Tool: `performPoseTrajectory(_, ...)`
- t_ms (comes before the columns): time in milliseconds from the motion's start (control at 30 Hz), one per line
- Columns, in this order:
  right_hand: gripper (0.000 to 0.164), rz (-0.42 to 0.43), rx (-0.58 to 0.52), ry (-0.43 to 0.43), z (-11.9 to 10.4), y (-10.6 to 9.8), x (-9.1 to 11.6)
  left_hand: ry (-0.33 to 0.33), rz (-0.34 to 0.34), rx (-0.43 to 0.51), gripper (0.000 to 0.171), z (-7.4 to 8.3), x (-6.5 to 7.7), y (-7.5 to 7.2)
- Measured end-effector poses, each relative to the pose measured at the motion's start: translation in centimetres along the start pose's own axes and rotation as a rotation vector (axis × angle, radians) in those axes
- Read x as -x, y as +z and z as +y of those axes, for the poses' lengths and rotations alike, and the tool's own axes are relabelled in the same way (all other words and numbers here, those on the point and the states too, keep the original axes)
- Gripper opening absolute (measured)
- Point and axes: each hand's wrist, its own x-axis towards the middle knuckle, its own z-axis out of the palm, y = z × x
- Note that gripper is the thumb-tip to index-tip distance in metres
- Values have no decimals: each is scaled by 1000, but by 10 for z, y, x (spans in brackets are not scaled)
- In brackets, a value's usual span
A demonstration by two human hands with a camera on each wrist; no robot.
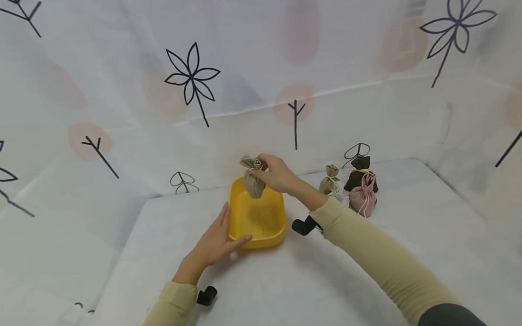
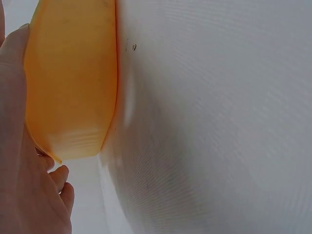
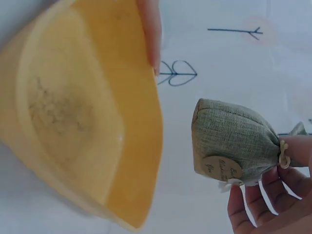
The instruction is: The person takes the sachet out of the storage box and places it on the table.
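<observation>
The right hand (image 1: 278, 174) pinches a grey-green cloth drawstring pouch (image 1: 254, 184) by its gathered neck, over the far part of a yellow plastic basin (image 1: 277, 241). In the right wrist view the pouch (image 3: 234, 139) hangs beside the basin's wall, with a small round tag showing lettering and a light cord round its neck. The left hand (image 1: 215, 240) rests against the basin's near left corner, fingers extended along the left side and thumb across the near rim. Dark smudges (image 3: 56, 107) mark the basin's inside bottom.
Several more drawstring pouches stand grouped at the table's back right: a pink one (image 1: 363, 199) in front, a dark brown one (image 1: 357, 179) behind it, and a tan one (image 1: 329, 181) to the left. A white table (image 1: 367, 286) meets a patterned cloth backdrop (image 1: 243, 99) behind.
</observation>
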Motion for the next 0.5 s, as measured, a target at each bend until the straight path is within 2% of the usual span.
performPoseTrajectory(200, 29, -2, -5, -41, 0, -16, 28, 15, 16, 4, 122, 4, -4, 2)
performPoseTrajectory(500, 27, -35, 9, -11, 14, -29, 73, 7, 29, 2, 121, 0, -2, 4)
